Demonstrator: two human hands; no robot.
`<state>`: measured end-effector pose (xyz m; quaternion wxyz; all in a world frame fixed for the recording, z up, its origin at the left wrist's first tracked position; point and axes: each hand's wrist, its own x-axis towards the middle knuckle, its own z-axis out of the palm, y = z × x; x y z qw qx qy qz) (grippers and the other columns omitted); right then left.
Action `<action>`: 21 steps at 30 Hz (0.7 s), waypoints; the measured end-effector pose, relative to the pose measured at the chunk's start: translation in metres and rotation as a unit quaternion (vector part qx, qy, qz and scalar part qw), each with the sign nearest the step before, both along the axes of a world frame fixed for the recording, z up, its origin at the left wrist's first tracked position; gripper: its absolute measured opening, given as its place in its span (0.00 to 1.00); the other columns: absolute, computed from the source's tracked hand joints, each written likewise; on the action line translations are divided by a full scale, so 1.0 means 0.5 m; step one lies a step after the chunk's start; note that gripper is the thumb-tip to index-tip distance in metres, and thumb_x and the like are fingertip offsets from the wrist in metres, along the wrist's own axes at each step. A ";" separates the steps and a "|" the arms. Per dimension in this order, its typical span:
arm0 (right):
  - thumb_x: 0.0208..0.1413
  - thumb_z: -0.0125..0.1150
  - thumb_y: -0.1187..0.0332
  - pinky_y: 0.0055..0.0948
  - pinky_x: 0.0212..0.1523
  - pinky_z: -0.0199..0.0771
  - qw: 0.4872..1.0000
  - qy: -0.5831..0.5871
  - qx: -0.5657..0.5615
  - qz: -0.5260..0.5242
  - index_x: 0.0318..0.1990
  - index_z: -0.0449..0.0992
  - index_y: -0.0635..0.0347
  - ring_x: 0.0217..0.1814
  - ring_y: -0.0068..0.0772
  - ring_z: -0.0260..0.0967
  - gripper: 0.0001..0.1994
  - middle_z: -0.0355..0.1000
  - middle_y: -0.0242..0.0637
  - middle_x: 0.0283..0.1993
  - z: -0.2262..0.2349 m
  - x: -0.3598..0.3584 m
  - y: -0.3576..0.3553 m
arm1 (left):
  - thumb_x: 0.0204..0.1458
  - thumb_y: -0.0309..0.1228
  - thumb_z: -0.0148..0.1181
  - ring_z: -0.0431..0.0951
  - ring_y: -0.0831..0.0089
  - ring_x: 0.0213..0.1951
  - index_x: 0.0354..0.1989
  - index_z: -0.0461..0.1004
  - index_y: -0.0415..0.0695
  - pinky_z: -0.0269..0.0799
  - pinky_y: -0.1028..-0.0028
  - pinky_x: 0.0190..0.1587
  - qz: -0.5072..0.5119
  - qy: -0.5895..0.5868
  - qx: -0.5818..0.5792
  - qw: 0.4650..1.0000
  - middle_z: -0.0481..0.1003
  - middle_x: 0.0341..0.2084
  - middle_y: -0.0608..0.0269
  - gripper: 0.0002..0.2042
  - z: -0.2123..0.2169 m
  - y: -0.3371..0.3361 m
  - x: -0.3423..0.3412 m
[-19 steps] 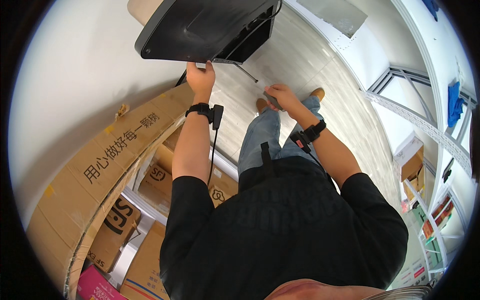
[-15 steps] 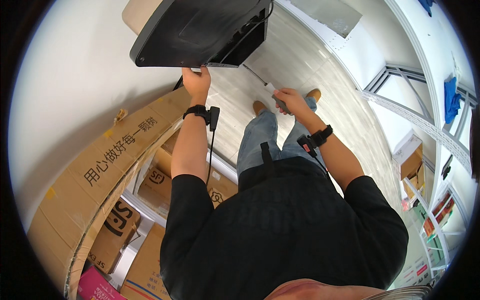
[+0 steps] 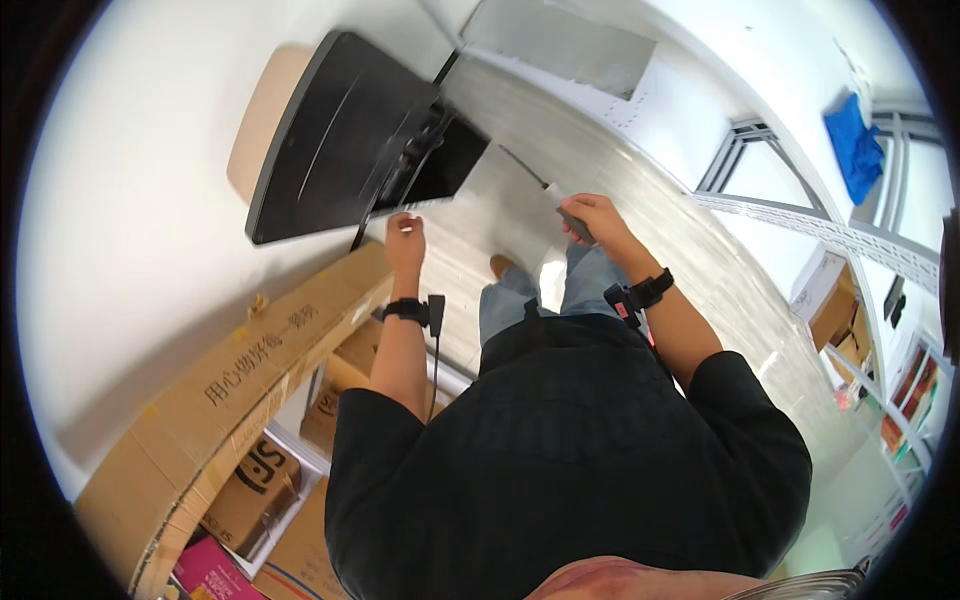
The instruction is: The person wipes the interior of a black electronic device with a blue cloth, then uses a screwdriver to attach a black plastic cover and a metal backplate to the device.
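Observation:
A large black monitor-like panel [image 3: 340, 140] stands at the upper left, its back and a recessed side with cables facing me. My left hand [image 3: 405, 240] is just below the panel's lower edge with its fingers curled together. Whether the fingertips touch the edge, or pinch something small, is too blurred to tell. My right hand [image 3: 592, 222] grips the grey and white handle of a screwdriver [image 3: 556, 196]. Its long thin shaft points up and left toward the panel, and the tip is apart from it, over the floor.
A long cardboard piece [image 3: 235, 370] curves along the left side, above cardboard boxes [image 3: 255, 495] on shelving. Behind the panel is a beige board [image 3: 262, 125] against the white wall. Metal framing [image 3: 770, 205] with a blue cloth [image 3: 853, 150] stands at the right.
My view has shifted, so the panel appears lower and farther left. My left hand has come away from its flat hold under the panel's edge, fingers now curled. The screwdriver remains in my right hand.

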<state>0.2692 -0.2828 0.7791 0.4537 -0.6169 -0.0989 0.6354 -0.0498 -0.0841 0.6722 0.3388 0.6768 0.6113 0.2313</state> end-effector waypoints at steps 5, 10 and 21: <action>0.58 0.57 0.56 0.22 0.23 0.68 0.999 -0.019 0.044 -0.027 0.35 0.75 0.61 0.24 0.21 0.67 0.15 0.72 0.32 0.27 0.062 0.148 -0.026 | 0.56 0.26 0.58 0.74 0.80 0.29 0.39 0.73 0.40 0.69 0.81 0.30 -0.130 -0.244 -0.134 0.952 0.74 0.28 0.68 0.05 0.109 -0.034 0.359; 0.58 0.57 0.58 0.21 0.24 0.67 0.986 -0.055 0.093 -0.124 0.35 0.74 0.60 0.24 0.20 0.67 0.13 0.72 0.31 0.27 0.101 0.281 -0.070 | 0.56 0.27 0.58 0.74 0.81 0.30 0.42 0.73 0.39 0.69 0.81 0.32 -0.293 -0.266 -0.110 0.912 0.75 0.31 0.67 0.08 0.241 -0.049 0.704; 0.58 0.58 0.63 0.20 0.23 0.63 0.915 -0.134 0.040 -0.377 0.37 0.73 0.62 0.23 0.19 0.64 0.10 0.70 0.29 0.26 0.165 0.436 -0.136 | 0.49 0.31 0.64 0.75 0.64 0.39 0.47 0.73 0.42 0.71 0.66 0.42 -0.522 -0.128 0.078 0.840 0.76 0.35 0.60 0.16 0.338 -0.056 1.171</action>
